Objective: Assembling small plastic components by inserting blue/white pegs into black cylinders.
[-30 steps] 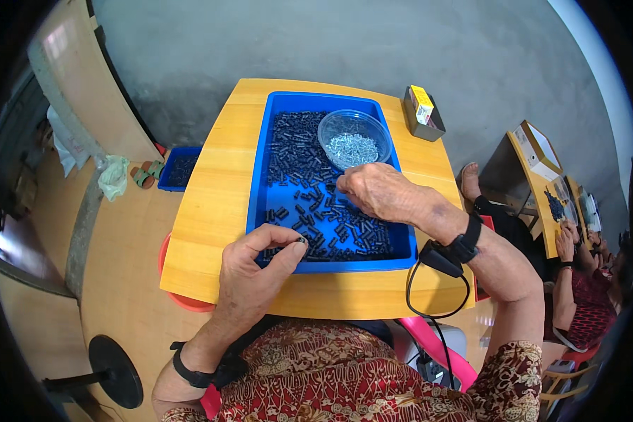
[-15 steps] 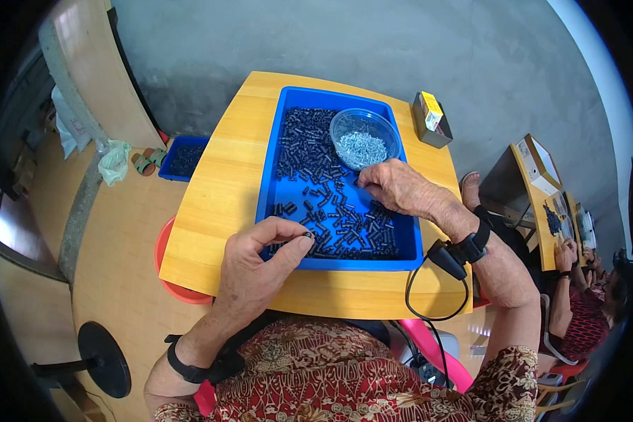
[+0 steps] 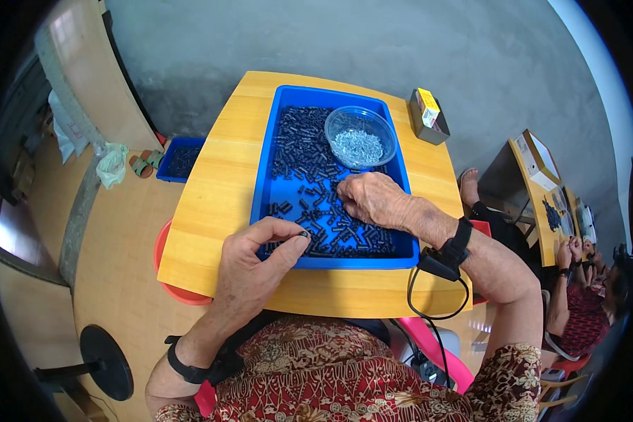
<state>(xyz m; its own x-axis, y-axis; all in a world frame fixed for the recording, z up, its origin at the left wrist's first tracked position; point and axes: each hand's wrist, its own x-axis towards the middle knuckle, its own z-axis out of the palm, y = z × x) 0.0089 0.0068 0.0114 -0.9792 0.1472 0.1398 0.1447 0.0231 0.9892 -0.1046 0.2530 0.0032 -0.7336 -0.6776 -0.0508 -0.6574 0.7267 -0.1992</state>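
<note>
A blue tray (image 3: 260,211) holds many small black tube-like pieces (image 3: 302,144), heaped at the far side and scattered nearer me. Inside it, at the far right, stands a clear round tub (image 3: 361,118) with small silvery metal parts (image 3: 357,148). My left hand (image 3: 257,257), at the tray's near left edge, pinches a small black piece (image 3: 303,235) between thumb and forefinger. My right hand (image 3: 376,200) is low over the scattered pieces, just on the near side of the tub. Its fingers are bent down and together; their tips are hidden, so anything in them cannot be made out.
The tray rests on a yellow wooden table (image 3: 204,211). A dark open box (image 3: 429,126) with a yellow carton sits at the far right corner. A cable (image 3: 411,295) hangs from my right wrist. On the right, another person (image 3: 577,309) works at a second table.
My right hand has moved left and slightly nearer me, from beside the tub to over the scattered black pieces. The left hand has stayed almost still with its black piece.
</note>
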